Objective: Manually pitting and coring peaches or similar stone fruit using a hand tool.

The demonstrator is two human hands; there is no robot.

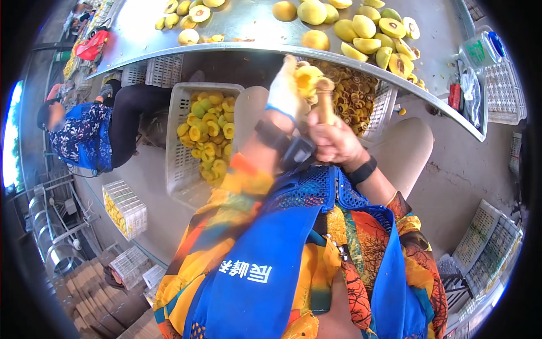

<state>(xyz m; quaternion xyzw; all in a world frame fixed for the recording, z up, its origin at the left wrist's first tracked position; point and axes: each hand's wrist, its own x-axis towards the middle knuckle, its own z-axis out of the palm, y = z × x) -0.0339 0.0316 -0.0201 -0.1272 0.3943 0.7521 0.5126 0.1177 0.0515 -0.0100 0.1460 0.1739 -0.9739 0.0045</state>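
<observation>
My left hand (284, 91), in a white glove with a blue cuff, holds a yellow peach half (308, 80) just below the near edge of the metal table (250, 31). Beside it, my right hand (336, 137) is bare and closed around the wooden handle of a hand tool (325, 104). The tool's upper end touches or nearly touches the peach; its working tip is blurred and partly hidden. Cut and whole peaches (364, 27) lie on the table. Under my hands, a crate (383, 112) holds brown pits and scraps. To the left, a white plastic crate (180, 140) holds hollowed yellow peach halves.
The raised metal rim of the table runs above my knees. A clear plastic jar (480, 48) with a blue lid stands at right. Another person (80, 131) sits at far left. A filled crate (127, 207) stands on the floor, with stacked cardboard (97, 296) lower left.
</observation>
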